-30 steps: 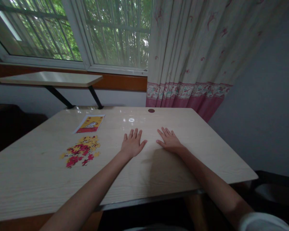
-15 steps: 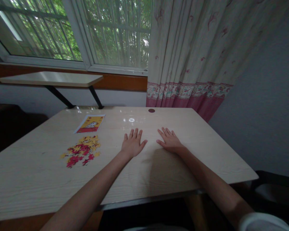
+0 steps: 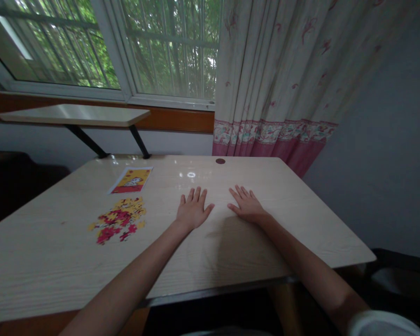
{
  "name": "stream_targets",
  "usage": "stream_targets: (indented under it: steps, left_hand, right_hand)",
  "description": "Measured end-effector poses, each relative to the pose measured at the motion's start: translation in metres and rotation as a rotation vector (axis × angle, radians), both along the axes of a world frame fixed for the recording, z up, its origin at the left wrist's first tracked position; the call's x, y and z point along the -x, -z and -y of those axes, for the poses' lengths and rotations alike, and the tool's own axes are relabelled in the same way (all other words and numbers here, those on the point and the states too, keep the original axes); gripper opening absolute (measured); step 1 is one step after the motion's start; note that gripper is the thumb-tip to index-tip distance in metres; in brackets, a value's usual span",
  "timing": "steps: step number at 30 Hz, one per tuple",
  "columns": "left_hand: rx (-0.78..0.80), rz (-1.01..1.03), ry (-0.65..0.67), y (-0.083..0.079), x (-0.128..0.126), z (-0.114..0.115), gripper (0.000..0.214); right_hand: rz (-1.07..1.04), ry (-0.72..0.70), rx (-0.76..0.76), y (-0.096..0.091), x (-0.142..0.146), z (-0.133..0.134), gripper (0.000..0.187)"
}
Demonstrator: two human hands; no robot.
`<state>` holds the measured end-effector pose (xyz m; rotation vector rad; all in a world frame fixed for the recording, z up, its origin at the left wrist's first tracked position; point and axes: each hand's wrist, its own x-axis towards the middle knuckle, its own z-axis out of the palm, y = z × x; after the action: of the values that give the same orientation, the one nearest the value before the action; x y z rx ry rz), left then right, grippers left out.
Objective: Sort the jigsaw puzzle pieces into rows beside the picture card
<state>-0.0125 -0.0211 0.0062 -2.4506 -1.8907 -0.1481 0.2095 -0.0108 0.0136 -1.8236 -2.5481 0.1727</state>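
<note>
Left hand (image 3: 192,212) and right hand (image 3: 247,206) lie spread on the table (image 3: 301,219), holding nothing. Puzzle pieces (image 3: 121,217) lie left of both, nearer the left hand; their long axis runs near left to far right.

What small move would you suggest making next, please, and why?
I'd probably move the left hand leftwards to the loose puzzle pieces: it lies flat on the table, fingers spread, and is nearer them than the right hand.

Two hands (image 3: 193,211), one desk (image 3: 301,210), one shelf (image 3: 77,113), two black supports (image 3: 139,141). One printed picture (image 3: 132,181); one puzzle-piece pile (image 3: 119,218), pieces too overlapped to count.
</note>
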Motion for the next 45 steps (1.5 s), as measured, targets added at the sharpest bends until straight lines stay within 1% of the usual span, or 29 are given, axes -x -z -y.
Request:
stream_targets:
  steps: [11,19,28,38,45]
  left_hand:
    - [0.003,0.006,0.0,0.0003,0.0004,-0.0004,0.069]
    - [0.001,0.003,0.002,0.0018,0.0003,-0.0011,0.07]
    - [-0.001,-0.01,-0.002,0.0007,-0.0002,-0.0012,0.069]
    - [0.017,0.0,-0.001,-0.0003,-0.0003,-0.0005,0.069]
    - [-0.004,0.008,0.003,0.0033,0.0006,-0.0015,0.069]
  right_hand:
    - [-0.021,0.002,0.004,0.0024,-0.0008,-0.0016,0.072]
    - [-0.021,0.003,0.005,0.0003,0.0001,-0.0002,0.072]
    - [-0.027,-0.005,-0.012,0.0042,-0.001,-0.0022,0.072]
    - [-0.021,-0.004,0.002,0.0008,-0.0006,-0.0006,0.071]
    - [-0.025,0.003,0.009,-0.0001,0.0003,-0.0002,0.071]
